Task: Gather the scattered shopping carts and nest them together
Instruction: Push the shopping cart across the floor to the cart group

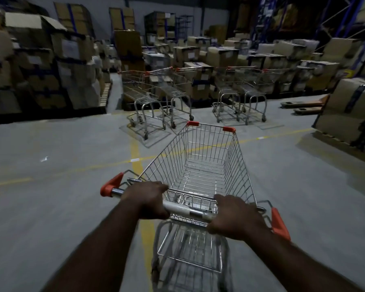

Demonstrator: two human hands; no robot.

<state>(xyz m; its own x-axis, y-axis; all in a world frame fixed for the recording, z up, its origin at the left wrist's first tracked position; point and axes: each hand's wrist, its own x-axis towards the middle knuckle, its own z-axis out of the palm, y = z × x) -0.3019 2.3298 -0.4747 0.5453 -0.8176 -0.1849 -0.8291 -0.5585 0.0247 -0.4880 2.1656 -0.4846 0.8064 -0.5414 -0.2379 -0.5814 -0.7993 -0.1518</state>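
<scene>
One held shopping cart [200, 165], four parked carts [143, 91], two hands [145, 199], many cardboard boxes [346, 106].

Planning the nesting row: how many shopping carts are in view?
5. The pushed cart, gripped by the left hand and right hand; two left carts ahead; two right carts ahead. Boxes may hide more.

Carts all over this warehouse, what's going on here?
A person holds an empty cart by its handle, with the left hand and right hand both wrapped round it. Ahead, four more carts stand in two groups, a left pair and a right pair, in front of stacked boxes. The held cart is apart from them and not yet nested with any.
</scene>
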